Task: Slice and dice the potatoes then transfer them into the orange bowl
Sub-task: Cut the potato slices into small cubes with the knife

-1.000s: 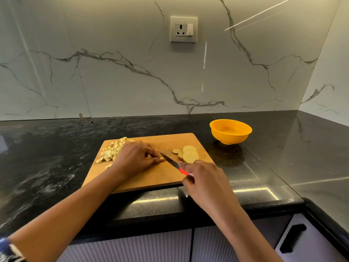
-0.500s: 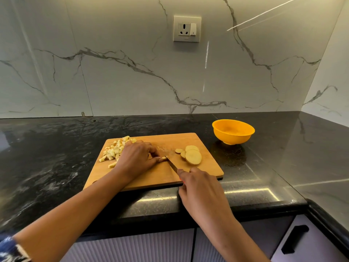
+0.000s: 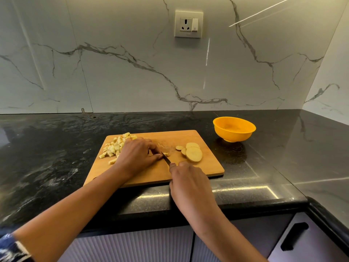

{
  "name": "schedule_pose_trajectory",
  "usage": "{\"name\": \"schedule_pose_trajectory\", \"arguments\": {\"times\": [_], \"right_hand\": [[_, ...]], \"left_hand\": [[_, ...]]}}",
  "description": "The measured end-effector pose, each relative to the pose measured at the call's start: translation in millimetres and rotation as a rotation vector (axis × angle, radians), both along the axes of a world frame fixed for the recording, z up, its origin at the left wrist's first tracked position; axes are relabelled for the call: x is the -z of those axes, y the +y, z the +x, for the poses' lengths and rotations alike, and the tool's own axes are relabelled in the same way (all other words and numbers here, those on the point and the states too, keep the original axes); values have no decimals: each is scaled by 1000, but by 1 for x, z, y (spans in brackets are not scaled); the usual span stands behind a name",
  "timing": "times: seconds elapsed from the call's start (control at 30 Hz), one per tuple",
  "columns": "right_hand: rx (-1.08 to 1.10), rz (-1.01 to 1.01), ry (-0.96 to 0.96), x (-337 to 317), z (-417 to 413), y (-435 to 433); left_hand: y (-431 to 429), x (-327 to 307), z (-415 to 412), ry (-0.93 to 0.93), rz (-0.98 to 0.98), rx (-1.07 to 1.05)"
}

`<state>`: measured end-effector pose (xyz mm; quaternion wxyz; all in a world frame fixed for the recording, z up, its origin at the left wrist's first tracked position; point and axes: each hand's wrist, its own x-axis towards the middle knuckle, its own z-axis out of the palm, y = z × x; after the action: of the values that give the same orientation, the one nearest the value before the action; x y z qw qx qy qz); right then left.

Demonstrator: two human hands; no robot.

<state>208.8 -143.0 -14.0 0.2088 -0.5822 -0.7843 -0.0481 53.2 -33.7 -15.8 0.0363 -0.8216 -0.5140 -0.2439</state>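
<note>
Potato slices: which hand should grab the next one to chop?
Probably the left. The right hand grips the knife, so it is busy. The left hand only steadies a small potato bit, and the slices lie just across the blade.

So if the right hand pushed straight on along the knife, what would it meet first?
Most likely the left hand, holding a potato piece right at the knife tip. Depth is hard to judge.

— What's up at twelve o'clock?
— A socket, set in the veined marble wall.
— And lower down?
— Black speckled counter. Ribbed cabinet doors at six, a dark handle at five.
</note>
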Motion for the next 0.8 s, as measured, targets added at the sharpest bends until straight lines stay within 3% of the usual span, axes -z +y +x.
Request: {"name": "schedule_pose_trajectory", "arguments": {"times": [0.2, 0.43, 0.63, 0.73, 0.8], "right_hand": [[-8, 69, 192, 14, 18, 1], [88, 85, 221, 8, 57, 28], [68, 89, 307, 13, 60, 32], [90, 80, 341, 14, 62, 32], [94, 78, 341, 14, 63, 31]], "left_hand": [[3, -3, -5, 34, 34, -107], [6, -3, -17, -79, 111, -141], [11, -3, -14, -198, 138, -32], [7, -4, 4, 21, 54, 164], [9, -4, 14, 246, 24, 145]]}}
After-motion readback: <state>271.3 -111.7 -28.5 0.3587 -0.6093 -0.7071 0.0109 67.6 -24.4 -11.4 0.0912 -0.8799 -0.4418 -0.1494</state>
